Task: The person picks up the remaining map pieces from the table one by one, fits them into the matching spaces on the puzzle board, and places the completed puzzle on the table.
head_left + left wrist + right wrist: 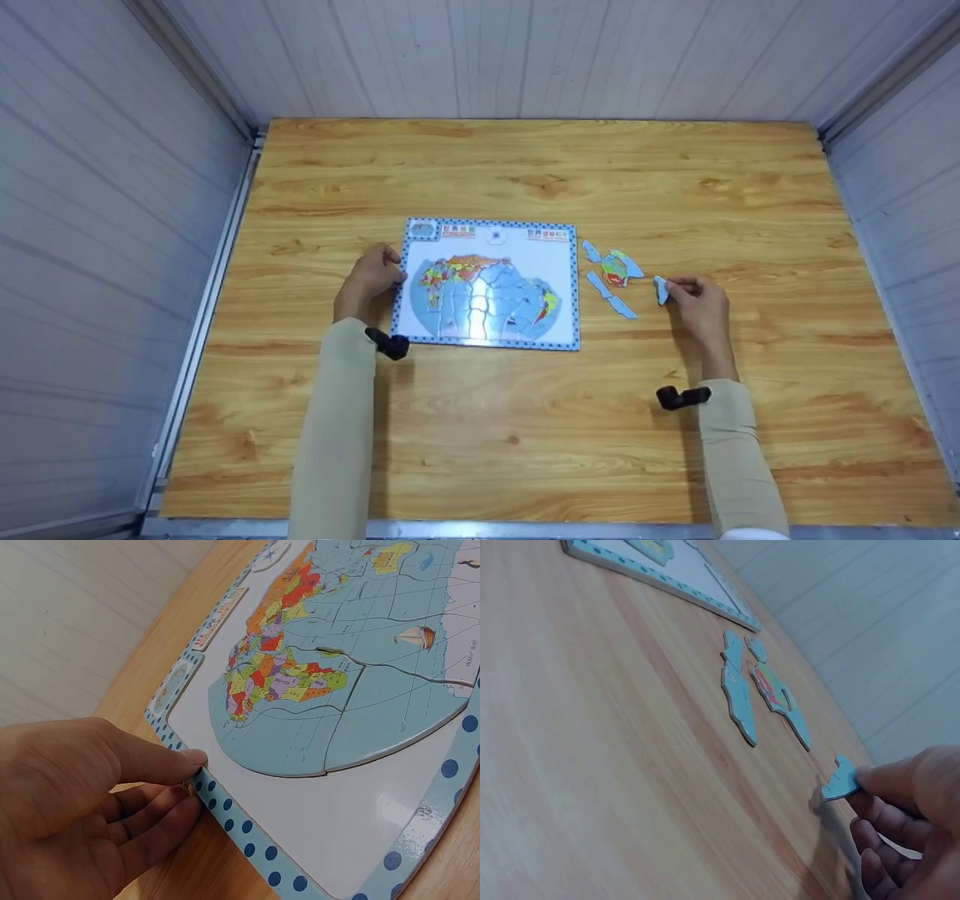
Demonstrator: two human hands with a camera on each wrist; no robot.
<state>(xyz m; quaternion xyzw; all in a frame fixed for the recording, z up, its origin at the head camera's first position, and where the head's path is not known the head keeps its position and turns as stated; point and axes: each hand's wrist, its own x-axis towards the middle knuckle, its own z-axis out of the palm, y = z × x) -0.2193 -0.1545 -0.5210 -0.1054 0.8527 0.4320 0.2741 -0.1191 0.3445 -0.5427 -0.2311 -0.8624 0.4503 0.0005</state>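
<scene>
Steady the puzzle board (pixel 556 262), its 9 o'clock edge pinched by your left hand (pixel 371 279), and orient the blue piece (pixel 661 289), pinched in your right hand (pixel 703 307) beyond 3 o'clock, before lowering it.

Lit brightly, seemingly from overhead, with white glare streaking the glossy rectangular world-map puzzle board (pixel 540 259) and soft shadows beside both beige fabric sleeves (pixel 334 435) on the yellow-brown wood-grain desk (pixel 525 435). Glinting along the blue polka-dotted border (pixel 409 840) in the left wrist view. Duller, greyer and softer in the right wrist view, with a dim shadow near the bare right hand (pixel 934 799).
</scene>
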